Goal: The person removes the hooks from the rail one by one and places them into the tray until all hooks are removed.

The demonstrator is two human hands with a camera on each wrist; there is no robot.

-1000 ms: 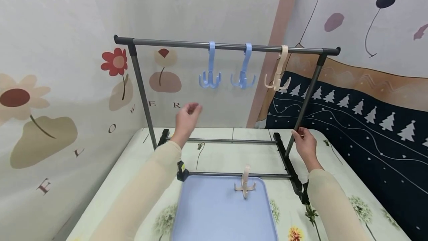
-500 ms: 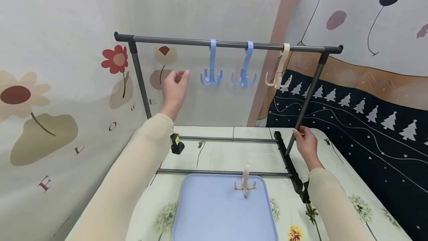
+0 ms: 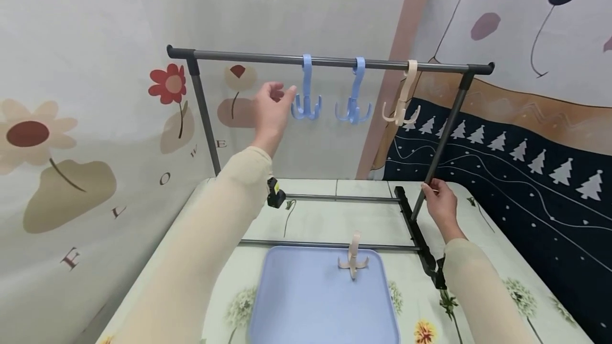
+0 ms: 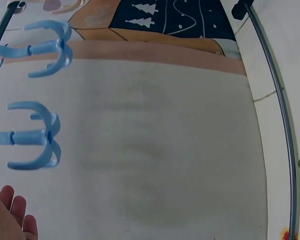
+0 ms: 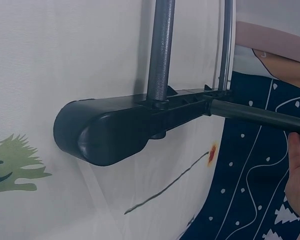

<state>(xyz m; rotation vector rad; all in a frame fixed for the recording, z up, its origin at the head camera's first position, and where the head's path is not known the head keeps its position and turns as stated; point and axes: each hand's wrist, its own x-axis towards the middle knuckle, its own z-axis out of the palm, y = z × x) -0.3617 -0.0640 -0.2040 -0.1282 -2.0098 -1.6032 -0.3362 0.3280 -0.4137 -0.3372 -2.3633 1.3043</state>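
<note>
L hand (image 3: 269,110) raised, fingers loosely curled, holding nothing; first blue hook (image 3: 306,101) hangs on the top rail (image 3: 330,61) just right of the fingertips, not touching. 2nd blue hook (image 3: 354,105) and beige hook (image 3: 402,105) further right. R hand (image 3: 441,203) fingers wrapped round the rack's right upright (image 3: 442,137), low down nr the base foot (image 5: 120,130). Another beige hook (image 3: 353,261) on the blue tray (image 3: 296,307), tabletop below both hands.

Both arms wear long cream sleeves; small black cameras strap the wrists.
</note>
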